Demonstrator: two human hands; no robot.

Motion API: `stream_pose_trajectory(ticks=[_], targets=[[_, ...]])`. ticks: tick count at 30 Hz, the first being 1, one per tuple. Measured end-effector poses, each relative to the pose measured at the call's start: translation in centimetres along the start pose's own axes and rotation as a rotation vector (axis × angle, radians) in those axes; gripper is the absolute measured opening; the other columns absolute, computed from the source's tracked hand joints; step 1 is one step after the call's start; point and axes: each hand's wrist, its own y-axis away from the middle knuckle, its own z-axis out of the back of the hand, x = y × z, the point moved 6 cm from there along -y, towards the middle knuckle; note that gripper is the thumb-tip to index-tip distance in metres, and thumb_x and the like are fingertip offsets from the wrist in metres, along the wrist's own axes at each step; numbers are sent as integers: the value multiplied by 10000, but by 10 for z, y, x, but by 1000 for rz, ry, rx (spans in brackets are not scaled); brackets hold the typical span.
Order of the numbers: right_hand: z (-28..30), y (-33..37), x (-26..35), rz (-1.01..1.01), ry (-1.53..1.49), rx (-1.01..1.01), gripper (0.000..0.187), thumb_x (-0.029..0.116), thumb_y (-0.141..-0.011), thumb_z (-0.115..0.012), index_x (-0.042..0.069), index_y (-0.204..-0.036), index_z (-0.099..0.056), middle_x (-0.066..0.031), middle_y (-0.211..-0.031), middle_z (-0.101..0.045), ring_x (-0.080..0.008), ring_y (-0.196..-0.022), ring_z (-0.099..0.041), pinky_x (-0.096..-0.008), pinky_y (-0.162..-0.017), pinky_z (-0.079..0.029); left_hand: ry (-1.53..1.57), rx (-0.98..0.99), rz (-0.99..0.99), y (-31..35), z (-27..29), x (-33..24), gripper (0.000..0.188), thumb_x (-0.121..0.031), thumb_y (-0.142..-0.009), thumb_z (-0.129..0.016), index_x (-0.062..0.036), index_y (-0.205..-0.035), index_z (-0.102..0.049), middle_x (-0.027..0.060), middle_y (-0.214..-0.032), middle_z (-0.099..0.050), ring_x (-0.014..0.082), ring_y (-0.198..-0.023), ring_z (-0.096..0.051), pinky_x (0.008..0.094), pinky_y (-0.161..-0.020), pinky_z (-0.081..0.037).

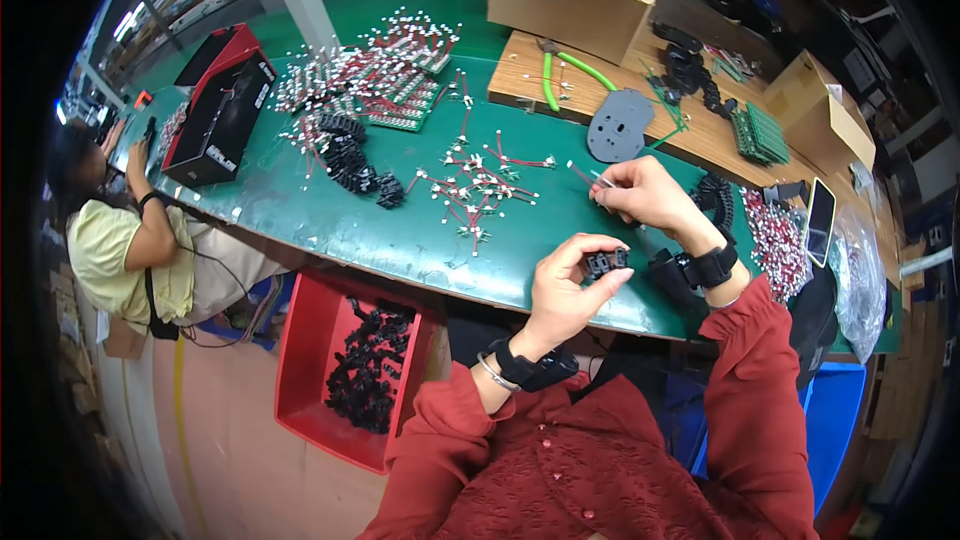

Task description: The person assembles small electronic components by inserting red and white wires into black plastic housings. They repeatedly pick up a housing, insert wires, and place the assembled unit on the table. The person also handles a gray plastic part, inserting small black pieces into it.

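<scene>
Above the tabletop's [360, 240] near edge, the left hand [562, 292] is half curled, thumb and fingers holding one black part [604, 262]. The right hand [645, 197], fingertips pinched together, grips one thin wire [582, 173]. Toward the far right corner stand two cardboard boxes [570, 5]; near the right edge lies one phone [821, 222].

The lettering I can spot from here is on the black and red box [228, 120] toward the left of the green table [340, 232]. A line of white print [222, 157] runs low on its black side, and a smaller white mark [267, 70] sits near its upper far corner. Both are too small to read.
</scene>
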Motion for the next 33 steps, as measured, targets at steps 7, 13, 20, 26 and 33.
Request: stream_pose_trajectory(ticks=[7, 13, 20, 26, 33], targets=[[10, 65, -1, -36, -564, -62, 146, 109, -836, -602, -6, -923, -579, -95, -777, -651, -68, -474, -556, -137, -350, -297, 97, -16, 34, -1, 3, 1, 329, 119, -711, -650, 23, -1008, -545, 137, -998, -602, 177, -947, -576, 287, -826, -473], [3, 97, -6, 294, -584, -218, 128, -5, -828, -578, -63, -941, -577, -134, -819, -651, -89, -536, -581, -197, -470, -460, 121, 2, 70, -2, 2, 2, 327, 127, -704, -645, 22, -998, -545, 152, -1000, -602, 217, -970, -580, 319, -837, -483], [15, 112, 12, 694, -100, -453, 147, -38, -690, -681, 2, -830, -665, -67, -725, -630, -104, -584, -573, -209, -498, -441, 64, 32, 56, -4, 0, 1, 339, 121, -695, -653, 16, -998, -545, 165, -999, -603, 233, -969, -585, 330, -834, -489], [14, 115, 13, 717, -92, -466, 207, -64, -648, -690, 24, -834, -676, -64, -755, -618, -126, -639, -566, -230, -521, -444, 91, 18, 129, -4, 0, 5, 328, 94, -703, -658, 10, -996, -539, 174, -994, -602, 246, -933, -598, 342, -776, -522], [13, 115, 9, 817, -165, -423, 249, -67, -639, -709, 68, -847, -696, -41, -774, -563, -104, -621, -507, -209, -491, -383, 338, 194, 349, -3, -8, 10, 331, 77, -735, -656, 27, -1042, -543, 150, -1012, -603, 186, -928, -596, 295, -810, -502]])
